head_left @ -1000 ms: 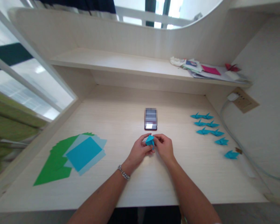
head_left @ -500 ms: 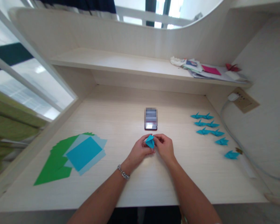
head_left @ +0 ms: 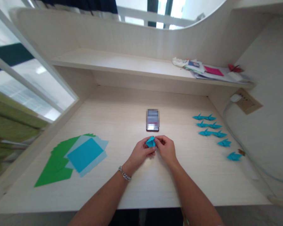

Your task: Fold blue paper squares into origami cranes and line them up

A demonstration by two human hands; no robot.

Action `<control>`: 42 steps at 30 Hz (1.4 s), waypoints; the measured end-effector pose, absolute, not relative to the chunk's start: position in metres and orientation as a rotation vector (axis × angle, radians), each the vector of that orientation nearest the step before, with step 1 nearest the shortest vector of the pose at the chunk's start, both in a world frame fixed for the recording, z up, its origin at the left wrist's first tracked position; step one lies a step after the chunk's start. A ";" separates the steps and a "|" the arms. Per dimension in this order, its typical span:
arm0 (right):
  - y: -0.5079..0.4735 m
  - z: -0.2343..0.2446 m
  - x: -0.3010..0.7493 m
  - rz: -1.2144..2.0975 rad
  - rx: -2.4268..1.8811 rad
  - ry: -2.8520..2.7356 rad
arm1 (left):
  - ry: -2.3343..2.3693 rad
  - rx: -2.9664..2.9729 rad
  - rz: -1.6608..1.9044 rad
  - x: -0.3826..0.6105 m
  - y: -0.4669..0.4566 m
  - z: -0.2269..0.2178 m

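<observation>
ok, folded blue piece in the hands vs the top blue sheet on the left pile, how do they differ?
- Shape: the folded piece is creased into a compact form; the top blue sheet lies flat.
- Size: the folded piece looks much smaller than the top blue sheet.
- Support: left hand and right hand hold the folded piece; the top blue sheet rests on paler sheets.
Shared: similar bright blue.
</observation>
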State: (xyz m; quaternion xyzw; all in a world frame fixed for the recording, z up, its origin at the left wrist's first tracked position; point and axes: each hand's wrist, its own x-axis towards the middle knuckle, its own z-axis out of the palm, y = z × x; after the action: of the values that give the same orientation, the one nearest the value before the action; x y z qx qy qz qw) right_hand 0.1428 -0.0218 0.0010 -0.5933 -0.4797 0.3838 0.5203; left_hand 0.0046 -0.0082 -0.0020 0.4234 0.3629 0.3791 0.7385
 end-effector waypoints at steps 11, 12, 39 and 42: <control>-0.022 0.003 0.144 0.936 -1.425 -1.169 | 0.793 0.885 0.830 0.001 -0.010 0.000; -0.022 0.003 0.144 0.932 -1.428 -1.177 | 0.815 0.877 0.842 0.000 -0.009 0.000; -0.019 -0.007 0.143 1.198 -1.314 -1.106 | 0.998 0.995 1.047 0.001 0.000 -0.007; -0.019 -0.008 0.143 1.196 -1.324 -1.111 | 0.991 0.963 1.036 0.001 0.000 -0.006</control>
State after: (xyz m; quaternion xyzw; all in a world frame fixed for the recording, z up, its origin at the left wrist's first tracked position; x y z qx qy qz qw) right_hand 0.1430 -0.0190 -0.0079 -0.5465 -0.4588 0.4940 0.4968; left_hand 0.0010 -0.0003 -0.0057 0.4238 0.4360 0.4561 0.6498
